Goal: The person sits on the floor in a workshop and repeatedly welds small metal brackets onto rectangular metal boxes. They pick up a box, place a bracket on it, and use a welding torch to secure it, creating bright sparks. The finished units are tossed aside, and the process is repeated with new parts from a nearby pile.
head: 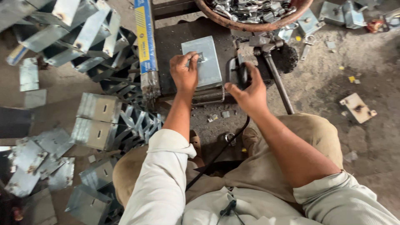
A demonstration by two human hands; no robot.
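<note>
Fingers of the left hand (184, 71) pinch a small piece on the metal box (203, 62); the right hand (248, 89), at three o'clock, grips a black tool (236, 71). A slip could burn those fingers.

Pale grey-white shirt is worn, sleeves (166, 175) rolled above the elbows at lower frame. Khaki trousers (300, 141) are seen at centre right. Brown sandals (196, 143) are worn.

Long blue-yellow packet (146, 46), left of bench
</note>
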